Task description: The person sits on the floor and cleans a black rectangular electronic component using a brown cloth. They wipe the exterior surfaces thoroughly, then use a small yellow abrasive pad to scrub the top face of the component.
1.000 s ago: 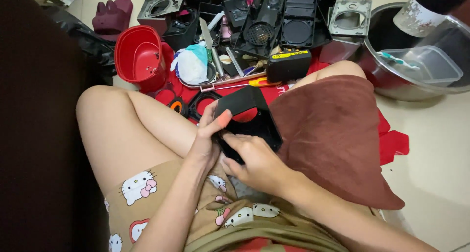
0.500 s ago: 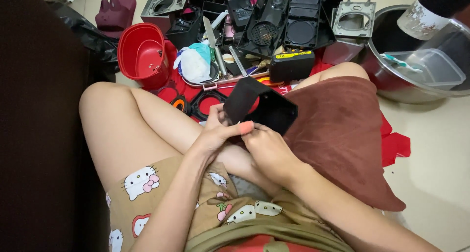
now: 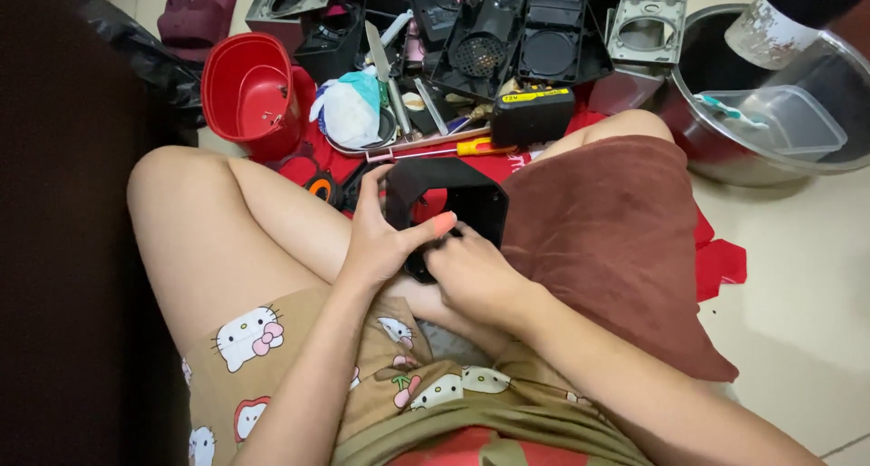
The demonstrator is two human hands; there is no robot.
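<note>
Both hands hold a black plastic housing (image 3: 446, 203) over the lap, near the middle of the scene. The left hand (image 3: 379, 240) clasps its left wall, thumb pressed across the near edge; the right hand (image 3: 471, 276) grips the near underside, fingers curled tight around it. A brown cushion (image 3: 607, 240) lies just right on the knee. Far of the housing sit a screwdriver (image 3: 453, 149), a battery (image 3: 533, 113), more black casings (image 3: 526, 31) and a red cup (image 3: 245, 90); a steel bowl (image 3: 725, 149) stands far right. To work it well, I judge, keep the left hand steady as brace and let the right do the prying, gently, so the thin wall doesn't crack
</note>
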